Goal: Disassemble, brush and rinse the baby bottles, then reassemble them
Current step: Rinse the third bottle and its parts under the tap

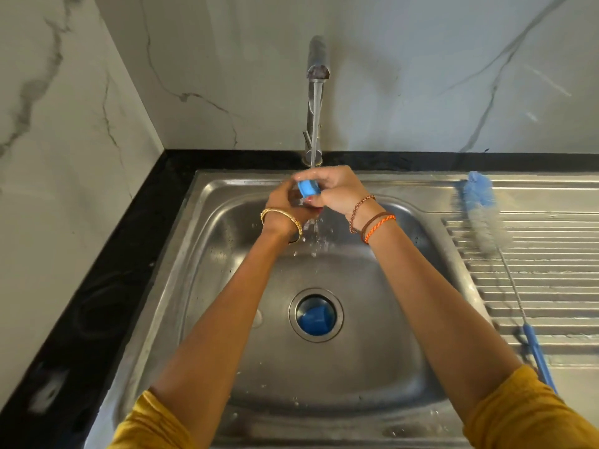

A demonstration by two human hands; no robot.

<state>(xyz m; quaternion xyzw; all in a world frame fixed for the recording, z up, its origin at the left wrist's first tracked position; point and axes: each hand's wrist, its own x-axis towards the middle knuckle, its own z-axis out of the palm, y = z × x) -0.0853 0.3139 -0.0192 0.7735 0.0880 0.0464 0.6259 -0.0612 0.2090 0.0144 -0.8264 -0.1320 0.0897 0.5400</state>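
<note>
A blue bottle ring (308,187) is held under the running tap (317,72), over the back of the steel sink (207,286). My right hand (337,192) grips the ring from the right, fingers curled round it. My left hand (285,205) cups it from the left and below, and its fingers are partly hidden. Water streams over both hands and splashes down into the basin. A blue and white bottle brush (483,215) lies on the drainboard to the right, its blue handle (539,361) pointing toward me.
A blue cup-shaped part (316,315) sits in the sink drain. The ribbed drainboard (551,270) is to the right. Black countertop (107,286) runs along the left and back, with marble walls behind.
</note>
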